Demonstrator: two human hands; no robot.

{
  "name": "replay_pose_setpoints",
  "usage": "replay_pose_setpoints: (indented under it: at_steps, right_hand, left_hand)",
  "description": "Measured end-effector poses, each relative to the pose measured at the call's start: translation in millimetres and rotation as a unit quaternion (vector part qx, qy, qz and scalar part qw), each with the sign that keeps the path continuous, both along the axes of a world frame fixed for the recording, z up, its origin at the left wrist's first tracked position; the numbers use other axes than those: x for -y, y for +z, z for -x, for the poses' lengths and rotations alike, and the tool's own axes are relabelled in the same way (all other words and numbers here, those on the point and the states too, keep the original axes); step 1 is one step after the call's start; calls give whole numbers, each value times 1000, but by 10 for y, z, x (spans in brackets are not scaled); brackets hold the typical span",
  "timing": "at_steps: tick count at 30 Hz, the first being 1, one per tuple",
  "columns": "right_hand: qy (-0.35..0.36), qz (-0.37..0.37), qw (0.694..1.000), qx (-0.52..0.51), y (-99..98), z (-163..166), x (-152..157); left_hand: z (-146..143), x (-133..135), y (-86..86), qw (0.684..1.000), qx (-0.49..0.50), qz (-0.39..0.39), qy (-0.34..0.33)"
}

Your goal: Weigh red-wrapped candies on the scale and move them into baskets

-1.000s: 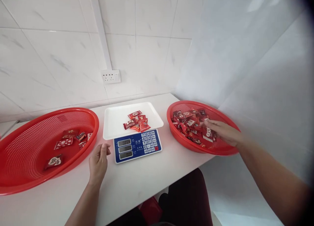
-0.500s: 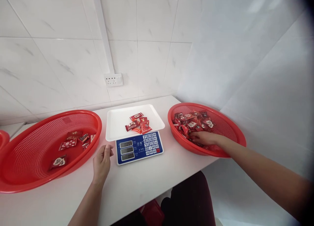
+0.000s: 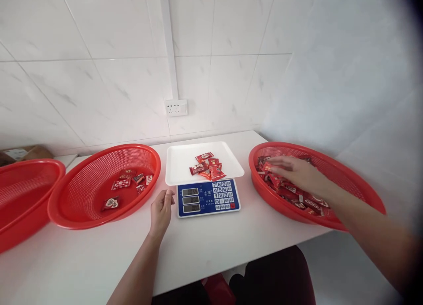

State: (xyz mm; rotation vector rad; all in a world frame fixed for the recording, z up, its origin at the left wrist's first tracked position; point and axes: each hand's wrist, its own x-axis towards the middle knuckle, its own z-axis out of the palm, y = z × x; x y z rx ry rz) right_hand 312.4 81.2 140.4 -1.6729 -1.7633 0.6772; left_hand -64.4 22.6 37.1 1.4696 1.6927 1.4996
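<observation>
My right hand [image 3: 297, 172] reaches palm down into the red basket [image 3: 357, 181] on the right, fingers stretched over a heap of red candy packets [image 3: 294, 192]. My left hand [image 3: 161, 212] rests on the white counter with fingers loosely curled and empty, just left of the blue scale [image 3: 207, 197]. The scale's white tray [image 3: 180, 164] carries several red candies [image 3: 206, 166]. A second red basket [image 3: 99, 208] to the left holds several candies [image 3: 127, 186].
A third red basket [image 3: 23, 195] stands at the far left, with a cardboard box [image 3: 23, 153] behind it. A white wall socket [image 3: 176, 107] sits on the tiled wall above the scale. The counter's front edge [image 3: 231, 274] runs close to my dark-clothed lap.
The view has swung left, so everything shifted right and a third basket came into view. My right hand lifted from deep in the candy heap and now lies flatter over it. The left hand stayed put.
</observation>
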Motion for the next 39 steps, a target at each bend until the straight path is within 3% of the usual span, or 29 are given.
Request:
replay_pose_setpoints:
  at_steps: [6, 10, 14, 19, 23, 26, 30, 39]
  right_hand:
    - [104, 75, 988, -90, -89, 875, -167]
    - [97, -24, 990, -101, -38, 1133, -294]
    - [73, -115, 989, -51, -169, 1113, -74]
    - [80, -92, 988, -96, -765, 926, 472]
    - [-8, -65, 980, -188, -1247, 828, 684]
    - [-82, -35, 959, -270, -1471, 794, 670]
    - [-129, -40, 931, -340, -1601, 784, 594]
    - [-139, -72, 953, -259, -1615, 838, 594]
  left_hand:
    - [8, -2, -31, 1000, 11, -1, -4]
    - [11, -5, -31, 1000, 18, -7, -2]
    - [8, 7, -26, 1000, 25, -9, 2]
    - [-28, 32, 0, 999, 32, -21, -7]
    - [-49, 49, 21, 999, 42, -26, -4]
    - [-46, 53, 19, 999, 43, -24, 4]
    - [-33, 47, -2, 999, 41, -17, 8]
    - [-17, 21, -27, 999, 37, -1, 26]
